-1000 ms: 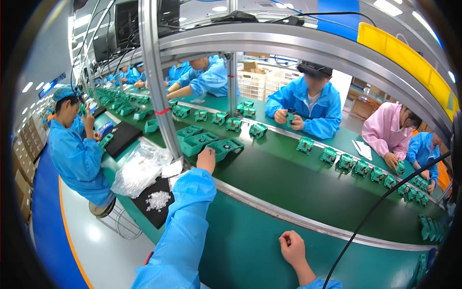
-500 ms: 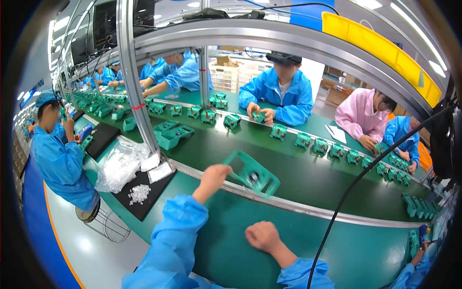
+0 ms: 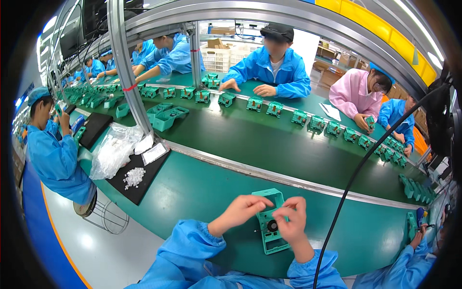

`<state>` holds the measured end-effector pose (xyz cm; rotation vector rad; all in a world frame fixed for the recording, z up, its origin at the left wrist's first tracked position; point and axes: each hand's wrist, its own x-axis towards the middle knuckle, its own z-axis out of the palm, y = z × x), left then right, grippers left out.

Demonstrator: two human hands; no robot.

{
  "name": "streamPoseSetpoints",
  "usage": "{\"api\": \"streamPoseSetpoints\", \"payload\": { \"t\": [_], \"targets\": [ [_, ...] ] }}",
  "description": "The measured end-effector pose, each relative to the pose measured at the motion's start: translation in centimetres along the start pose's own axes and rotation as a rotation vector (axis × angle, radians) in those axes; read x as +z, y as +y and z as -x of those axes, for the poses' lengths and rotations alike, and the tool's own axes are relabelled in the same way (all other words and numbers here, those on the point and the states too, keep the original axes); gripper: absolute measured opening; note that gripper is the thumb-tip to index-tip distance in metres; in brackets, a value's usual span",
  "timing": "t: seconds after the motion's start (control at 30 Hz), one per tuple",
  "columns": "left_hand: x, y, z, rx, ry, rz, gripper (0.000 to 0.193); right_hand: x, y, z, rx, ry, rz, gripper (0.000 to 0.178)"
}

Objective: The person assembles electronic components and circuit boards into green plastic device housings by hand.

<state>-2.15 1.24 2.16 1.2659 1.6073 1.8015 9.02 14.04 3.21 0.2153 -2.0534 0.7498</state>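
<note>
A green plastic housing [image 3: 269, 246] with an open rectangular frame at its far end and a round black part [image 3: 272, 225] in its middle lies on the green bench in front of me. My left hand [image 3: 242, 212] is over the housing's far left edge, thumb and fingertips drawn together. Over its right side, my right hand [image 3: 292, 222] has its fingers bent inward in a pinch, close to the left fingertips. Whatever either pinch holds is too small or hidden to make out. Both hands cover parts of the housing.
A conveyor [image 3: 231, 139] with a metal rail runs beyond my bench, carrying green housings [image 3: 166, 118] and a row of green assemblies [image 3: 299, 117]. White small parts [image 3: 134, 177] lie on a black mat beside a plastic bag [image 3: 114, 150]. A black cable [image 3: 347, 185] hangs at right. Co-workers sit around.
The housing has come from over the conveyor rail down to the bench before me. My left hand has let go of it, and both hands have come together above it.
</note>
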Motion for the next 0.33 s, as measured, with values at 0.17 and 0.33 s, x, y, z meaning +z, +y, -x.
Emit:
{"api": "streamPoseSetpoints", "payload": {
  "t": [0.17,0.33],
  "targets": [
    [1.9,-0.3,0.9,-0.377,-0.175,0.461,0.015,-0.8,1.7,0.6,0.111,-0.108,-0.156,0.018],
    [1.7,-0.4,1.2,-0.456,-0.146,0.570,0.016,-0.8,2.1,0.3,0.156,-0.242,-0.239,0.018]
  ]
}}
